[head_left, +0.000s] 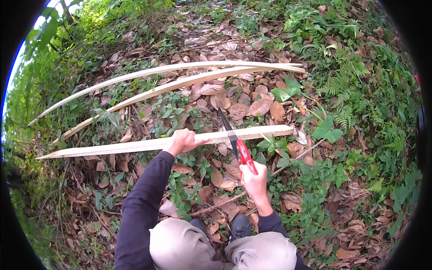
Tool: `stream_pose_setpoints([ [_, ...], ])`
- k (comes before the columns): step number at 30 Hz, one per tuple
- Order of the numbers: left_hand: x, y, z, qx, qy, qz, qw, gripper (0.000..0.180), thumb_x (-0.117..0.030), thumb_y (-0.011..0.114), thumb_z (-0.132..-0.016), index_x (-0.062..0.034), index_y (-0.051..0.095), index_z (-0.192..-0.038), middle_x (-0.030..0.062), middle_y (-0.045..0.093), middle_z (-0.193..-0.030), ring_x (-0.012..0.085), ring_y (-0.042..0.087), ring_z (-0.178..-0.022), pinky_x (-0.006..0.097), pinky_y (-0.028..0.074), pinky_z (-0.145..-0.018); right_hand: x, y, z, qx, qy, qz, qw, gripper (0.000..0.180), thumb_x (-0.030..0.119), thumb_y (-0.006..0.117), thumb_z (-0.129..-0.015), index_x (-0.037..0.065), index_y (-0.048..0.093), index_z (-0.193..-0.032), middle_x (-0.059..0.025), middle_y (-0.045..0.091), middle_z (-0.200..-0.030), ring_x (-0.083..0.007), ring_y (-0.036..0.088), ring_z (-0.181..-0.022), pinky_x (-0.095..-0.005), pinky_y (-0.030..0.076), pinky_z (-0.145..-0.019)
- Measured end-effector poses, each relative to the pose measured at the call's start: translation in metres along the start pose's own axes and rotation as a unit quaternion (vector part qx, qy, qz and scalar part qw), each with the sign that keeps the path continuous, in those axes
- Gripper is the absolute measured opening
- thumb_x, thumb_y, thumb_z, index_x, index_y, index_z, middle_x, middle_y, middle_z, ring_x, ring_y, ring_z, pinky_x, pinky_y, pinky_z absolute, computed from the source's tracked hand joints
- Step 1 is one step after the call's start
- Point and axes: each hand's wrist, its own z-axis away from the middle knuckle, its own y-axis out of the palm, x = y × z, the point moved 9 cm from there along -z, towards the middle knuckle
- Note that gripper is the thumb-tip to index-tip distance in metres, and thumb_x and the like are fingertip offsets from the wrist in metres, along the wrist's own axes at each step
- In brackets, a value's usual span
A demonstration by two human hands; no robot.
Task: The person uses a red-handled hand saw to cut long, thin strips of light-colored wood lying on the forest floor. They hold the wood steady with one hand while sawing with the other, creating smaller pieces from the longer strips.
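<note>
A split bamboo strip [157,144] is being sawed.
It is pinned by the left hand [181,141]; the red-handled saw [235,141], gripped by the right hand [254,176], crosses its near edge.

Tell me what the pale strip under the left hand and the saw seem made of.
The long pale strip looks like raw split wood or bamboo: matte, unfinished, splintery edges. The red-handled hand saw seems to have a dark metal blade and a glossy red handle, likely plastic, gripped by the right hand.
</note>
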Motion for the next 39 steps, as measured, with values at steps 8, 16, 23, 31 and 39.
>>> stream_pose_setpoints([
  [8, -0.002, 0.005, -0.007, 0.004, 0.000, 0.006, 1.000, 0.087, -0.080, 0.043, -0.088, 0.0011, 0.073, -0.078, 0.0272, 0.069, -0.076, 0.0427, 0.070, -0.078, 0.052, 0.055, -0.074, -0.019, -0.014, 0.025, 0.009, 0.123, -0.138, 0.983, 0.019, 0.004, 0.063, -0.083, 0.000, 0.059, -0.065, -0.0014, 0.053, -0.052, -0.0094, 0.049, -0.042, -0.0299, 0.037, -0.042],
  [16, -0.006, 0.007, 0.000, -0.033, 0.000, -0.023, 0.999, 0.089, -0.082, 0.042, -0.087, 0.0006, 0.074, -0.074, 0.0269, 0.068, -0.073, 0.0424, 0.071, -0.075, 0.051, 0.056, -0.072, -0.010, 0.003, -0.030, -0.037, -0.008, 0.021, 0.999, 0.025, 0.012, 0.064, -0.083, -0.006, 0.056, -0.066, -0.0154, 0.051, -0.052, -0.0183, 0.049, -0.046, -0.0389, 0.037, -0.050],
  [23, -0.005, 0.010, -0.007, -0.043, 0.001, -0.026, 0.999, 0.088, -0.081, 0.042, -0.088, 0.0002, 0.073, -0.076, 0.0256, 0.068, -0.073, 0.0409, 0.071, -0.073, 0.050, 0.056, -0.070, -0.028, -0.014, 0.013, -0.026, 0.031, -0.033, 0.999, 0.022, 0.010, 0.063, -0.082, -0.003, 0.057, -0.065, -0.0105, 0.049, -0.051, -0.0162, 0.050, -0.046, -0.0374, 0.038, -0.049],
  [31, -0.005, -0.003, -0.002, -0.063, 0.013, -0.020, 0.998, 0.087, -0.080, 0.043, -0.088, 0.0005, 0.072, -0.075, 0.0262, 0.068, -0.072, 0.0407, 0.070, -0.072, 0.049, 0.056, -0.069, -0.032, 0.003, -0.001, -0.026, -0.007, 0.013, 1.000, 0.022, 0.009, 0.064, -0.082, -0.003, 0.058, -0.065, -0.0104, 0.051, -0.050, -0.0157, 0.051, -0.046, -0.0369, 0.038, -0.049],
  [39, -0.008, 0.012, 0.003, -0.053, 0.005, -0.027, 0.998, 0.086, -0.081, 0.043, -0.087, -0.0009, 0.073, -0.074, 0.0252, 0.068, -0.071, 0.0402, 0.071, -0.072, 0.050, 0.056, -0.068, -0.020, 0.018, -0.031, -0.076, -0.071, 0.052, 0.993, 0.024, 0.006, 0.060, -0.084, -0.001, 0.057, -0.061, -0.0035, 0.053, -0.050, -0.0113, 0.049, -0.042, -0.0324, 0.036, -0.043],
])
